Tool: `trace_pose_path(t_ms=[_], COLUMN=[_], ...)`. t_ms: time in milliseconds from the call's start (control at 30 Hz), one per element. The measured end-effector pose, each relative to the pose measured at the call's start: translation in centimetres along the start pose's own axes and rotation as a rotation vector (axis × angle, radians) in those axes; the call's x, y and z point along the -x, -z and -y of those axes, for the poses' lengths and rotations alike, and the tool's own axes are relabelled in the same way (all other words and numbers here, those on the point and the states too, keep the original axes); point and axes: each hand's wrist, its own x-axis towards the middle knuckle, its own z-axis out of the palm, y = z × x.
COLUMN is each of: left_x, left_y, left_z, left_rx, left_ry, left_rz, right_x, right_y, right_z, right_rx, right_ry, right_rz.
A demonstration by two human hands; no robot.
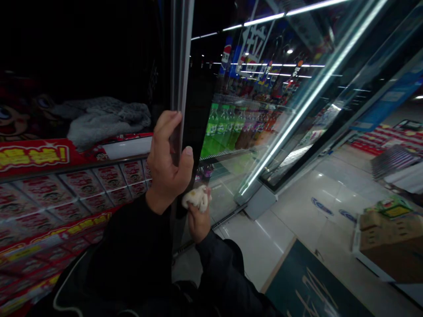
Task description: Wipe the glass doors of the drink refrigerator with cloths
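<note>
My left hand (168, 165) grips the upright edge of a door frame (181, 57), its fingers bent over the pale strip and its thumb on the side towards the glass. Lower and slightly to the right, my right hand (198, 222) is closed on a bunched, off-white cloth (198, 197) with a brownish stain. The cloth is against or very near the dark lower part of the frame; I cannot tell whether it touches. Behind the glass (251, 127) show rows of green bottles (220, 121) and other drinks.
To the left are shelves of red packaged boxes (79, 182) and a grey fluffy cloth (109, 116) on a red display ledge. A dark green mat (307, 281) lies on the tiled floor (264, 237). Cardboard boxes (390, 237) stand on a low platform at right.
</note>
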Motion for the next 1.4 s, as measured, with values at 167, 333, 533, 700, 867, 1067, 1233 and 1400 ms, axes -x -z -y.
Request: trace_pose_path(t_ms=[167, 333, 533, 700, 867, 1067, 1233, 1400], left_x=[-0.1, -0.1, 0.0, 0.1, 0.1, 0.1, 0.2, 0.1], left_y=[-0.1, 0.4, 0.1, -0.1, 0.3, 0.4, 0.3, 0.6], left_z=[0.0, 0.0, 0.2, 0.4, 0.3, 0.3, 0.4, 0.7], left_rx=[-0.029, 0.021, -0.029, -0.033, -0.021, 0.01, 0.009, 0.01], left_ry=[0.019, 0.012, 0.013, -0.009, 0.013, 0.019, 0.051, 0.068], left_rz=[0.01, 0.028, 0.019, 0.002, -0.009, -0.023, -0.055, -0.028], right_x=[-7.6, -14.9, -15.8, -6.5, 4.7, 5.9, 2.9, -1.9], right_y=[8.7, 17.3, 17.0, 6.0, -4.5, -4.6, -1.2, 3.8], right_z=[-5.5, -8.9, -7.0, -1.0, 1.4, -1.2, -3.0, -7.2], right_rx=[0.029, 0.028, -0.013, -0.044, -0.028, -0.048, -0.162, -0.197], right_ry=[-0.086, -0.271, -0.338, -0.245, 0.055, 0.144, 0.029, -0.207], right_rz=[-0.204, -0.399, -0.446, -0.338, -0.109, -0.019, -0.108, -0.322])
